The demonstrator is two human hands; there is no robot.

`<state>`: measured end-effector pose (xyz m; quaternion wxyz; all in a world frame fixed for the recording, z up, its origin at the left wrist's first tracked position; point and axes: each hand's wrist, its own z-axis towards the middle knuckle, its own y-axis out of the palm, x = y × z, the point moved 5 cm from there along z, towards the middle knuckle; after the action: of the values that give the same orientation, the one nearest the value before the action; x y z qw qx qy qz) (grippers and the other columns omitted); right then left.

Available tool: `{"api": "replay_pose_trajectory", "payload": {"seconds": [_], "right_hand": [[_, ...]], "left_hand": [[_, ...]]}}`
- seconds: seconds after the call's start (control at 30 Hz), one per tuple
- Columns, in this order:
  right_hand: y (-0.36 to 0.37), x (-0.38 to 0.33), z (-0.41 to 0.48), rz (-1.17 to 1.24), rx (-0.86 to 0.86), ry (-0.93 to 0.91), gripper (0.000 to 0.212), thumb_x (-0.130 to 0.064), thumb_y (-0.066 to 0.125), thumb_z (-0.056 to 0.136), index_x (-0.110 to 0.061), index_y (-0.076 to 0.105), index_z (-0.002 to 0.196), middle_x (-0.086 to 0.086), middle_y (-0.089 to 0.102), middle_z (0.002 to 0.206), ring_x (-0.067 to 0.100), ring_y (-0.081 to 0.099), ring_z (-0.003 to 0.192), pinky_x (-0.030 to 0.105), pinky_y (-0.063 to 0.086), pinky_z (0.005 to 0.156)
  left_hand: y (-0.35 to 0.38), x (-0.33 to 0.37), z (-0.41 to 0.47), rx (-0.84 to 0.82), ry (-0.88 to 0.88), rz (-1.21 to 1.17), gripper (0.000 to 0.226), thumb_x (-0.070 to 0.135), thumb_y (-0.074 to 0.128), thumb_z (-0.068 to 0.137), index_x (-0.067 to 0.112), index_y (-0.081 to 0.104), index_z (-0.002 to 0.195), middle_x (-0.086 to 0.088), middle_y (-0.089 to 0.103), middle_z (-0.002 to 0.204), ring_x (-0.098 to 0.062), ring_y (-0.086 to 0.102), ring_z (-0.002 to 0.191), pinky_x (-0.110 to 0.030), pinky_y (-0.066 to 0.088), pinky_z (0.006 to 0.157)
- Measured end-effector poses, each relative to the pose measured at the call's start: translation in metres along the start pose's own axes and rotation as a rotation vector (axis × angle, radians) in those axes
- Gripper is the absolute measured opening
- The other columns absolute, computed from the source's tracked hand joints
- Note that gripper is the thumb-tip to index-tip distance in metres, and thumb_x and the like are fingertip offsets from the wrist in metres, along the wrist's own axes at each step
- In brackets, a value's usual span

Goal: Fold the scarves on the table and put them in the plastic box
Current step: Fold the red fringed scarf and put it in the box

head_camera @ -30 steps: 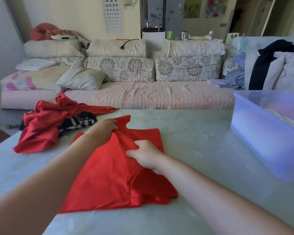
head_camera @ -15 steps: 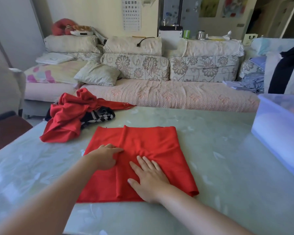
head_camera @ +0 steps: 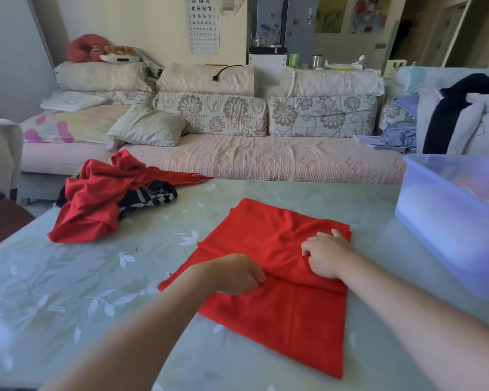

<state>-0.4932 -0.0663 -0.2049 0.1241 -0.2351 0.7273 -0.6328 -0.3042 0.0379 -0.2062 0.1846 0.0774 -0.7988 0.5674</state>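
A folded red scarf [head_camera: 288, 314] lies flat on the pale green table [head_camera: 96, 283] in front of me. My left hand [head_camera: 235, 273] pinches a ridge of its cloth near the left side. My right hand [head_camera: 326, 253] grips the same ridge further right, fingers curled into the fabric. A crumpled red scarf [head_camera: 96, 198] lies at the table's far left, on top of a black-and-white checked scarf [head_camera: 150, 196]. The translucent plastic box [head_camera: 449, 218] stands at the right edge, with pale cloth dimly visible inside.
A floral sofa [head_camera: 266, 159] with cushions runs along behind the table. Clothes [head_camera: 463, 119] are heaped at its right end. A chair back [head_camera: 0, 153] stands at the far left.
Both hands lay on the flattened scarf half a second ago. Now they have gathered a ridge of cloth across its middle, and the scarf lies turned at an angle.
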Motion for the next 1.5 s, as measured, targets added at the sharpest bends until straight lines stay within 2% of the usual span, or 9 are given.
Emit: {"api": "replay_pose_trajectory", "payload": {"seconds": [0.13, 0.27, 0.5, 0.6, 0.8, 1.1, 1.17, 1.3, 1.5], "right_hand": [[0.011, -0.014, -0.025, 0.137, 0.096, -0.059, 0.061, -0.053, 0.049, 0.089, -0.034, 0.042, 0.146, 0.0, 0.031, 0.16, 0.02, 0.029, 0.147, 0.044, 0.023, 0.118], [0.033, -0.016, -0.039, 0.18, 0.032, -0.091, 0.071, -0.044, 0.046, 0.091, -0.034, 0.022, 0.157, -0.002, 0.013, 0.167, 0.015, 0.014, 0.153, 0.038, 0.02, 0.122], [0.026, 0.032, -0.031, 0.038, -0.113, 0.043, 0.077, -0.016, 0.044, 0.09, -0.037, 0.015, 0.158, -0.002, 0.009, 0.168, 0.019, 0.018, 0.152, 0.042, 0.02, 0.122], [0.022, 0.043, -0.036, -0.04, -0.073, 0.072, 0.073, -0.019, 0.048, 0.09, -0.037, 0.024, 0.157, 0.005, 0.021, 0.164, 0.026, 0.028, 0.147, 0.043, 0.024, 0.119], [0.022, 0.047, -0.041, -0.082, 0.175, 0.042, 0.046, -0.008, 0.046, 0.09, -0.028, 0.061, 0.127, 0.004, 0.05, 0.114, 0.027, 0.053, 0.108, 0.037, 0.044, 0.09], [-0.018, 0.067, -0.07, 0.236, 0.546, -0.041, 0.046, -0.007, 0.061, 0.084, -0.023, 0.067, 0.128, 0.007, 0.066, 0.104, 0.039, 0.065, 0.09, 0.044, 0.053, 0.078], [-0.024, 0.069, -0.083, 0.329, 0.476, -0.124, 0.046, -0.008, 0.062, 0.084, -0.026, 0.069, 0.126, -0.002, 0.068, 0.107, 0.024, 0.064, 0.095, 0.033, 0.05, 0.085], [-0.021, 0.064, -0.114, 0.536, 0.158, -0.191, 0.046, 0.003, 0.056, 0.075, -0.029, 0.077, 0.1, -0.017, 0.058, 0.064, 0.001, 0.049, 0.059, 0.013, 0.036, 0.061], [0.014, 0.045, -0.141, 0.58, -0.377, -0.233, 0.036, -0.009, 0.076, 0.079, -0.025, 0.07, 0.11, -0.012, 0.059, 0.065, 0.007, 0.052, 0.05, 0.024, 0.045, 0.051]], "left_hand": [[-0.013, -0.009, 0.008, 0.299, 0.009, 0.287, 0.038, 0.02, 0.055, 0.086, 0.033, 0.058, 0.121, 0.006, 0.053, 0.122, -0.02, 0.048, 0.118, -0.036, 0.046, 0.091], [0.003, -0.029, 0.011, 0.158, -0.188, 0.316, 0.065, 0.041, 0.053, 0.089, 0.033, 0.028, 0.149, -0.001, 0.033, 0.145, -0.03, 0.037, 0.129, -0.046, 0.04, 0.104], [0.006, -0.002, 0.023, 0.184, 0.016, 0.209, 0.054, 0.039, 0.058, 0.078, 0.033, 0.054, 0.132, 0.0, 0.061, 0.121, -0.025, 0.057, 0.114, -0.032, 0.046, 0.096], [0.0, -0.006, 0.022, 0.28, 0.059, 0.253, 0.054, 0.013, 0.056, 0.076, 0.029, 0.056, 0.128, 0.002, 0.059, 0.118, -0.023, 0.055, 0.113, -0.032, 0.047, 0.092], [-0.005, -0.023, 0.025, 0.371, -0.013, 0.439, 0.041, 0.001, 0.045, 0.082, 0.019, 0.063, 0.114, -0.004, 0.057, 0.11, -0.026, 0.057, 0.107, -0.037, 0.049, 0.081], [-0.048, -0.014, -0.007, 0.576, 0.168, 0.18, 0.021, -0.006, 0.045, 0.063, 0.012, 0.055, 0.069, 0.005, 0.046, 0.068, -0.024, 0.05, 0.066, -0.029, 0.037, 0.058], [-0.045, -0.012, -0.022, 0.474, 0.169, 0.166, 0.029, -0.008, 0.047, 0.061, 0.021, 0.049, 0.065, 0.01, 0.044, 0.066, -0.017, 0.046, 0.065, -0.027, 0.035, 0.058], [-0.021, -0.014, -0.047, 0.167, 0.024, 0.192, 0.026, 0.004, 0.045, 0.063, 0.031, 0.046, 0.064, 0.01, 0.05, 0.067, -0.008, 0.049, 0.066, -0.023, 0.039, 0.057], [0.005, 0.001, -0.067, -0.139, -0.03, 0.29, 0.013, 0.03, 0.052, 0.074, 0.038, 0.062, 0.077, 0.02, 0.061, 0.086, -0.002, 0.056, 0.081, -0.017, 0.048, 0.076]]}}
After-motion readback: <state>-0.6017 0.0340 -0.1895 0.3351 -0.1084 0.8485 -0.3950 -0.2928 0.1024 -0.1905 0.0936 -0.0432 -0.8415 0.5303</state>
